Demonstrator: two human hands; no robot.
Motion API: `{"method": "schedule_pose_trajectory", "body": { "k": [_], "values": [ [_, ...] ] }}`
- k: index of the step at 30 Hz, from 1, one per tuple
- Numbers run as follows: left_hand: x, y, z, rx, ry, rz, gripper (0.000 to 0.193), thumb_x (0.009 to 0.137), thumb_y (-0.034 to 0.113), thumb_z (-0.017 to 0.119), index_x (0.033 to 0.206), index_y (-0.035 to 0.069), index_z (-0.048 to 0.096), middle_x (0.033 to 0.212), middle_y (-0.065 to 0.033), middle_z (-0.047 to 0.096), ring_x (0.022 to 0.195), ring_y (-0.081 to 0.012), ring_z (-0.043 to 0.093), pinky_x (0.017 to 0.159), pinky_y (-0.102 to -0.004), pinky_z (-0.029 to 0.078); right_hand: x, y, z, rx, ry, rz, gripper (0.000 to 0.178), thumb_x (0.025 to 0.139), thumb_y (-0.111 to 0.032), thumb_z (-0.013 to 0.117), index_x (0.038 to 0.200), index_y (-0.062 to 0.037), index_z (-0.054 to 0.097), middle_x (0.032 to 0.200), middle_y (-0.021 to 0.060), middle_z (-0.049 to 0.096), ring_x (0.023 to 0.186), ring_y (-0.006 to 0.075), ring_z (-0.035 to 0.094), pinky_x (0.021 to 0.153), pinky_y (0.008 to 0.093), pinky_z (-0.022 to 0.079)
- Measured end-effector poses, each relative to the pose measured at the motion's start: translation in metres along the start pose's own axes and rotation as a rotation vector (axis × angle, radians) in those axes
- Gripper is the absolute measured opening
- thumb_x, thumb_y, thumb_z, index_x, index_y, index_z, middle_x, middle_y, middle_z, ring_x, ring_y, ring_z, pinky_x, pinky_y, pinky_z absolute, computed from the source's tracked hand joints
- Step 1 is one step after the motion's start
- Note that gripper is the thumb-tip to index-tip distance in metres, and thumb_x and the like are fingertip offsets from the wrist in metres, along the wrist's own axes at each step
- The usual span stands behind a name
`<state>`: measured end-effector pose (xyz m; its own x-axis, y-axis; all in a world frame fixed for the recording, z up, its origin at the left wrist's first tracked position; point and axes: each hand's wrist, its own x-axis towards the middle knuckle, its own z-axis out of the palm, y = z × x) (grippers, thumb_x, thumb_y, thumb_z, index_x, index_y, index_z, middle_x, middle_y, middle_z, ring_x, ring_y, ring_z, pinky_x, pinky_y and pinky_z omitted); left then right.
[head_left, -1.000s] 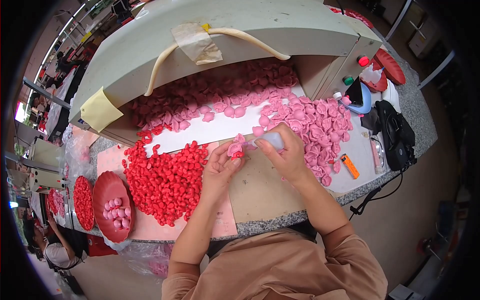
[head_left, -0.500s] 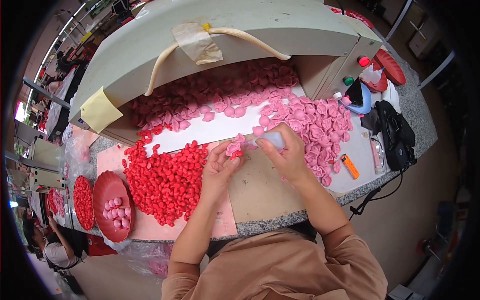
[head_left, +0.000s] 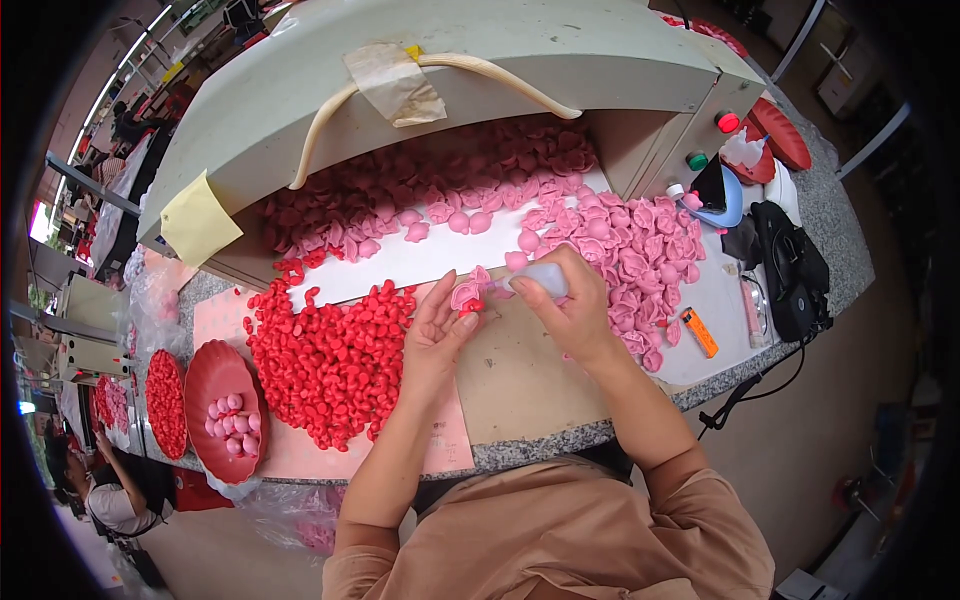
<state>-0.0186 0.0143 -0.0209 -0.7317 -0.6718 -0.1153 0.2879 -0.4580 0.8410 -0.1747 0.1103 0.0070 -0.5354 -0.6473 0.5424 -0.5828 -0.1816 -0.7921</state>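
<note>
My left hand [head_left: 438, 335] pinches a small pink petal-shaped piece [head_left: 465, 293] with a red piece [head_left: 471, 306] at its lower side. In my right hand [head_left: 580, 305] is a translucent squeeze bottle [head_left: 546, 279], tilted with its thin nozzle toward the pink piece. The nozzle tip is at or very near that piece; contact cannot be made out. A heap of glossy red pieces [head_left: 335, 365] lies left of my left hand. Beyond and to the right of my right hand spreads a pile of pink petal-shaped pieces [head_left: 645, 260].
A grey hood-like machine [head_left: 520, 85] stands behind, pink pieces under it. At left, a red scalloped dish [head_left: 205, 380] holds pink balls beside a dish of red pieces [head_left: 165, 405]. An orange lighter [head_left: 700, 333] and black bag [head_left: 790, 270] lie right. A person [head_left: 115, 500] works far left.
The fingers of my left hand have shifted slightly around the pink piece, and more of its red part shows. The right hand and squeeze bottle have barely moved.
</note>
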Motion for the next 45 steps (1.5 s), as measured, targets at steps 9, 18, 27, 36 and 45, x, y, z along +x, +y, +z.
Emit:
{"method": "schedule_pose_trajectory", "body": {
  "k": [9, 18, 27, 36, 45],
  "values": [
    [0.003, -0.006, -0.007, 0.047, 0.001, 0.003, 0.052, 0.084, -0.004, 0.058, 0.132, 0.004, 0.042, 0.126, -0.0077, 0.051, 0.113, -0.0161, 0.052, 0.095, -0.0311, 0.047, 0.000, -0.002, 0.001, -0.001, 0.001, -0.005, 0.018, 0.080, -0.018, 0.070, 0.082, -0.0036, 0.059, 0.071, 0.0036, 0.054, 0.059, 0.0109, 0.051, 0.052, 0.0255, 0.039],
    [0.003, -0.007, -0.007, 0.107, -0.010, 0.033, 0.052, 0.084, -0.005, 0.058, 0.132, -0.001, 0.039, 0.129, -0.0101, 0.049, 0.117, -0.0169, 0.049, 0.097, -0.0286, 0.043, -0.001, -0.003, 0.001, -0.001, -0.007, -0.016, 0.018, 0.080, -0.018, 0.070, 0.082, -0.0033, 0.059, 0.071, 0.0044, 0.053, 0.059, 0.0125, 0.051, 0.053, 0.0262, 0.039],
    [0.003, -0.007, -0.007, 0.091, 0.019, 0.051, 0.051, 0.084, -0.007, 0.058, 0.131, -0.001, 0.040, 0.129, -0.0116, 0.049, 0.118, -0.0186, 0.049, 0.099, -0.0301, 0.042, -0.001, -0.004, 0.002, -0.005, -0.034, -0.026, 0.019, 0.080, -0.017, 0.070, 0.083, -0.0033, 0.057, 0.071, 0.0053, 0.056, 0.061, 0.0138, 0.054, 0.055, 0.0269, 0.041],
    [0.004, -0.008, -0.008, 0.074, 0.022, 0.064, 0.054, 0.082, -0.006, 0.060, 0.132, 0.003, 0.042, 0.128, -0.0087, 0.050, 0.114, -0.0161, 0.052, 0.094, -0.0302, 0.046, -0.002, -0.003, 0.002, -0.020, -0.041, -0.051, 0.019, 0.080, -0.017, 0.070, 0.084, -0.0034, 0.057, 0.072, 0.0059, 0.057, 0.062, 0.0146, 0.055, 0.056, 0.0270, 0.042],
    [0.002, -0.002, -0.003, 0.000, 0.054, 0.020, 0.046, 0.085, -0.004, 0.057, 0.128, 0.005, 0.044, 0.125, -0.0073, 0.053, 0.110, -0.0161, 0.055, 0.093, -0.0296, 0.047, -0.001, -0.001, 0.001, 0.011, -0.053, 0.014, 0.020, 0.081, -0.018, 0.069, 0.085, -0.0029, 0.056, 0.070, 0.0044, 0.056, 0.060, 0.0111, 0.052, 0.054, 0.0257, 0.041]
  ]
}}
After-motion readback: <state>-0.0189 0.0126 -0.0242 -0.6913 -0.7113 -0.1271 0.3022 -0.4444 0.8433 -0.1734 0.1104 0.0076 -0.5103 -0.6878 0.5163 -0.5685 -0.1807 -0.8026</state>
